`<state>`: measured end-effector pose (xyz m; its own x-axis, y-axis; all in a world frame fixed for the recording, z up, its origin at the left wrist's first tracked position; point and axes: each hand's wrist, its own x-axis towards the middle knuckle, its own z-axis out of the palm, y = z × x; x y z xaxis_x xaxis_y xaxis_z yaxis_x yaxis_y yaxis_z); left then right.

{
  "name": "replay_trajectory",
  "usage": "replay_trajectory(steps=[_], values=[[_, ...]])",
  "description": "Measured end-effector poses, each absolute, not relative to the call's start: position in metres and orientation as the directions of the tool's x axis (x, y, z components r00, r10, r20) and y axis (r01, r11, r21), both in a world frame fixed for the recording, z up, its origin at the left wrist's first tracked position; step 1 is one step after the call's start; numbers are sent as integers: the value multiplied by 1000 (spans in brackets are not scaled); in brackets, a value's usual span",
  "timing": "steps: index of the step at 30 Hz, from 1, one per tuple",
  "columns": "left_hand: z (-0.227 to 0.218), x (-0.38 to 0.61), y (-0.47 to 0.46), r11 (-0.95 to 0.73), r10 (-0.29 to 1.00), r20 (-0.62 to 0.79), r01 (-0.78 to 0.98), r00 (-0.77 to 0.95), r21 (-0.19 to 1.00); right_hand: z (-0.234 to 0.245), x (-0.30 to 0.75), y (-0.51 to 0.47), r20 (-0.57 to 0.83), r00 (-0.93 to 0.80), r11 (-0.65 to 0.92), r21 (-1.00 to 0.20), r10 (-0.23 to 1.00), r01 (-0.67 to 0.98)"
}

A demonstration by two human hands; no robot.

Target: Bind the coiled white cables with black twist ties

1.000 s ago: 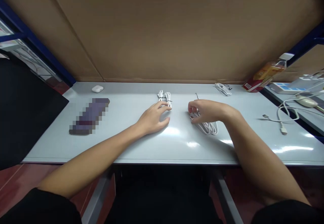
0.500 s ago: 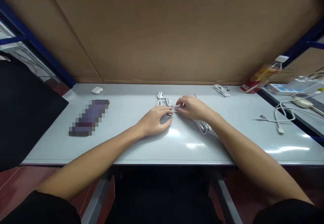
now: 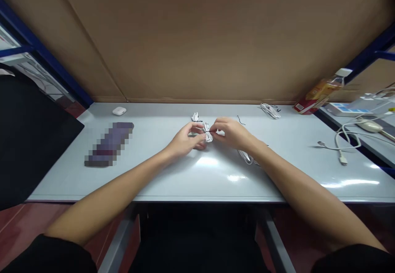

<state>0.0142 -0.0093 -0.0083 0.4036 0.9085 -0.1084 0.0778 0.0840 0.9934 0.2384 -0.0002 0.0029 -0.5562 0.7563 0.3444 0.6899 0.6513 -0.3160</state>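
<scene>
Between my two hands is a small coiled bundle of white cable (image 3: 208,137) with a thin black twist tie across its middle. My left hand (image 3: 185,139) is closed on the bundle from the left side, thumb in front and fingers behind. From the right, my right hand (image 3: 232,134) pinches the end of the black twist tie beside the bundle. Just behind my left fingers lies another tied white cable bundle (image 3: 195,117). Partly hidden under my right forearm is a further white cable coil (image 3: 246,157). A loose black twist tie (image 3: 241,120) lies behind my right hand.
On the grey table (image 3: 173,182) are a white earbud case (image 3: 119,111) and a blurred-out flat object (image 3: 111,143) at left. At right lie a cable coil (image 3: 270,110), a bottle (image 3: 324,92) and a loose white cable (image 3: 348,144). A brown panel (image 3: 197,38) stands behind.
My left hand has turned and taken hold of the cable bundle, lifting it slightly. My right fingers have moved left and closed on the twist tie's end.
</scene>
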Motion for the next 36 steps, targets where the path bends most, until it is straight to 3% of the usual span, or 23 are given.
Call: replay_trajectory(steps=[2, 5, 10, 13, 16, 20, 23, 28, 36], values=[[-6, 14, -9, 256, 874, -238, 14, 424, 966, 5, 236, -2, 362, -594, 690, -265, 719, 674], [-5, 13, -8, 382, 836, -313, -68, 451, 922, 6, 231, -5, 370, -648, 734, -169, 666, 658], [-5, 13, -7, 405, 854, -322, -133, 409, 905, 4, 224, -6, 381, -657, 709, 5, 651, 706], [-7, 13, -6, 377, 870, -302, -131, 390, 917, 3, 220, -9, 378, -644, 688, 27, 665, 725], [-13, 11, -5, 267, 898, -212, -94, 386, 959, 6, 217, -13, 362, -585, 659, -124, 726, 742], [-18, 9, -2, 45, 918, -60, 47, 392, 998, 12, 220, -15, 252, -466, 520, -567, 848, 639], [-16, 7, -1, -101, 881, 52, 79, 470, 992, 17, 225, -14, 85, -463, 344, -788, 882, 511], [-10, 5, -1, -115, 853, 80, 38, 515, 993, 25, 229, -13, -6, -516, 197, -920, 856, 339], [-5, 4, -1, -108, 804, 117, -50, 583, 993, 29, 233, -12, -33, -591, 140, -960, 806, 244]])
